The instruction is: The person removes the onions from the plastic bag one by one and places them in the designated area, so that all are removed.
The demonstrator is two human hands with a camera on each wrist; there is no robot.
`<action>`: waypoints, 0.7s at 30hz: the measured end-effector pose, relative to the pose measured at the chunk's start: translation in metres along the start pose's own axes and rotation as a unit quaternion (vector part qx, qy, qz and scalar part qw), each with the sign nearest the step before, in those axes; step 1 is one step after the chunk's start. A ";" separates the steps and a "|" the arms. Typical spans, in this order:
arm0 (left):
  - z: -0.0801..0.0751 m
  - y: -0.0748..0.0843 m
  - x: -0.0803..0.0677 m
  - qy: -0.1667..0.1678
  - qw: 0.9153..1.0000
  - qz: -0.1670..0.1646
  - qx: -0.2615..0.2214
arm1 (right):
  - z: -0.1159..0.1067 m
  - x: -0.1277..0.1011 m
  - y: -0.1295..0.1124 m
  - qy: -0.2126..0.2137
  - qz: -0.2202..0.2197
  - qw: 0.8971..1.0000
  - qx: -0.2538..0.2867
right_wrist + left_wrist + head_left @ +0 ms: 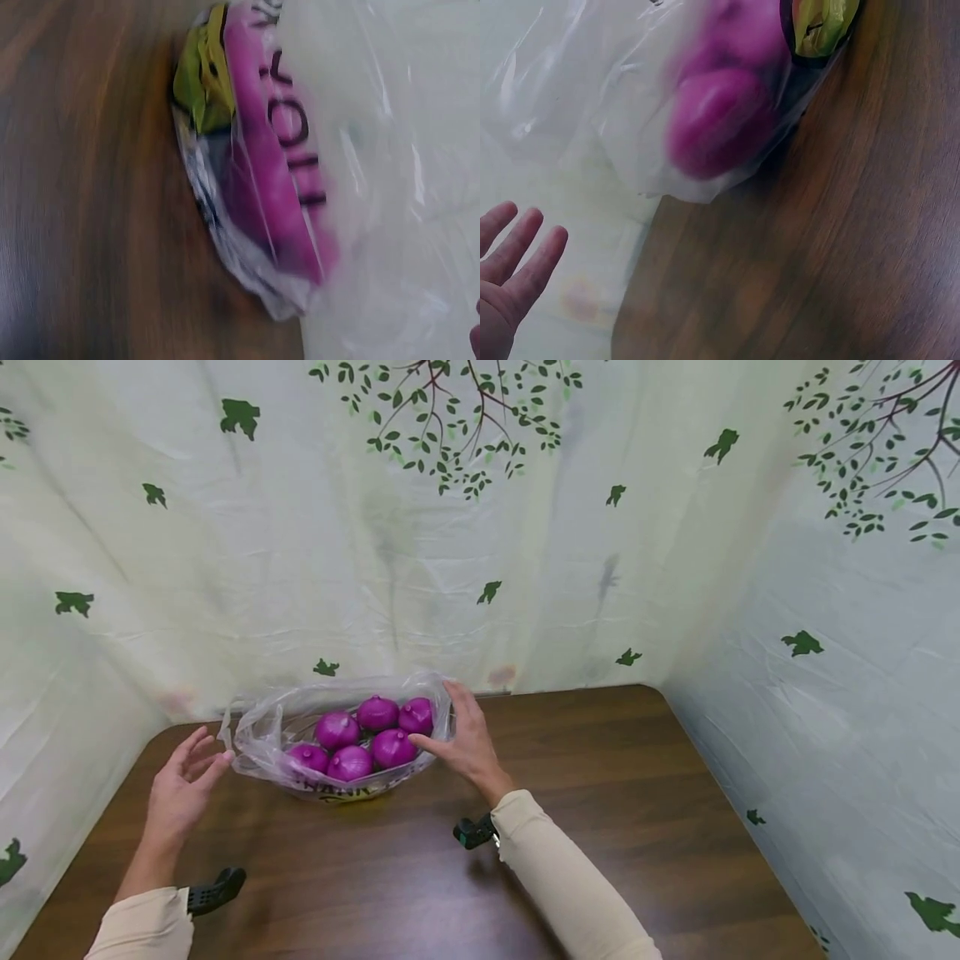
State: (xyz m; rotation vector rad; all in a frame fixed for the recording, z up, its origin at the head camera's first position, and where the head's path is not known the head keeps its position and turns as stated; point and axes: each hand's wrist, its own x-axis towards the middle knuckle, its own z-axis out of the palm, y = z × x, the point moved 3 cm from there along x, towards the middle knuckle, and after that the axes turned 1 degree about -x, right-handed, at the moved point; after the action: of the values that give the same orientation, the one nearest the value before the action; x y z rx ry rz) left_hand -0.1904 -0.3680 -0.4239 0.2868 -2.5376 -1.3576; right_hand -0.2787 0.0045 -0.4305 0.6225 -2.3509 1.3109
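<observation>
Nearest you, at the lower left of the head view, your left hand (180, 785) hangs just beside the bag (258, 731) with its fingers spread and relaxed, gripping nothing; the left wrist view shows those fingers (525, 251) clear of the plastic. Right of centre, your right hand (465, 739) lies against the bag's right edge, fingers along the plastic and thumb toward the opening; whether it pinches the film or only rests on it, I cannot tell.

The bag sits on the brown surface (600, 793) in the middle of the frame, close to its far edge, mouth open upward, with six purple onions (375, 735) piled inside.

The risks, as I judge them: the film is thin and slack, so a one-sided pull from your right hand could tip the pile and roll an onion out over the low left lip. The onions are round and loosely stacked, so any tilt shifts them. Beyond the bag only the leaf-patterned curtain (480, 527) hangs, so a shove away from you could send the bag off the back edge.
</observation>
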 end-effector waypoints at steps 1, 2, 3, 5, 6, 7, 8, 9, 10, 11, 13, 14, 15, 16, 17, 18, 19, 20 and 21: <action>0.001 -0.001 0.001 -0.003 1.000 0.001 -0.028 | 0.002 0.000 0.000 -0.001 0.007 1.000 0.005; 0.003 -0.003 0.001 -0.008 0.999 0.002 -0.053 | 0.005 0.000 -0.001 -0.002 0.014 1.000 0.009; 0.004 -0.004 0.002 -0.016 0.997 0.000 -0.079 | 0.007 0.000 -0.002 -0.004 0.019 1.000 0.012; 0.006 -0.006 0.002 -0.031 0.988 -0.010 -0.149 | 0.012 0.000 -0.003 -0.010 0.028 0.999 0.015; 0.008 -0.008 0.002 -0.038 0.981 -0.016 -0.187 | 0.014 0.000 -0.004 -0.014 0.030 0.999 0.014; 0.009 -0.009 0.001 -0.045 0.973 -0.022 -0.225 | 0.016 0.000 -0.005 -0.018 0.030 0.999 0.013; 0.009 -0.009 0.000 -0.049 0.967 -0.024 -0.249 | 0.018 0.000 -0.007 -0.019 0.026 0.999 0.009; 0.010 -0.010 0.000 -0.052 0.958 -0.026 -0.281 | 0.020 0.000 -0.008 -0.021 0.025 0.999 0.008; 0.010 -0.010 -0.001 -0.055 0.948 -0.026 -0.314 | 0.022 0.001 -0.009 -0.022 0.023 0.999 0.007; 0.010 -0.010 -0.001 -0.059 0.939 -0.025 -0.337 | 0.024 0.001 -0.011 -0.022 0.022 0.999 0.007; 0.010 -0.009 -0.002 -0.068 0.924 -0.023 -0.375 | 0.027 0.003 -0.012 -0.024 0.027 0.999 0.007; 0.009 -0.009 -0.003 -0.072 0.917 -0.024 -0.392 | 0.029 0.003 -0.013 -0.025 0.031 0.999 0.008; 0.009 -0.008 -0.003 -0.075 0.910 -0.025 -0.407 | 0.032 0.004 -0.013 -0.028 0.036 0.999 0.012; 0.009 -0.008 -0.003 -0.077 0.906 -0.027 -0.416 | 0.034 0.005 -0.014 -0.031 0.040 0.999 0.013; 0.009 -0.007 -0.003 -0.077 0.902 -0.029 -0.424 | 0.036 0.006 -0.014 -0.035 0.044 0.998 0.012; 0.009 -0.007 -0.003 -0.077 0.898 -0.033 -0.432 | 0.039 0.006 -0.014 -0.041 0.048 0.998 0.011; 0.009 -0.006 -0.003 -0.074 0.896 -0.036 -0.436 | 0.042 0.007 -0.014 -0.046 0.049 0.998 0.009; 0.010 -0.006 -0.003 -0.069 0.897 -0.039 -0.435 | 0.044 0.007 -0.014 -0.052 0.052 0.997 0.008; 0.010 -0.005 -0.002 -0.064 0.898 -0.040 -0.433 | 0.046 0.007 -0.014 -0.055 0.057 0.997 0.006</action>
State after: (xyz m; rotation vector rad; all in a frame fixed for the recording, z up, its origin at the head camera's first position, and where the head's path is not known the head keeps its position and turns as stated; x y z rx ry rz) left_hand -0.1912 -0.3620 -0.4337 0.1195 -1.7471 -2.4129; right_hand -0.2821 -0.0433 -0.4400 0.5872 -2.5022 1.3735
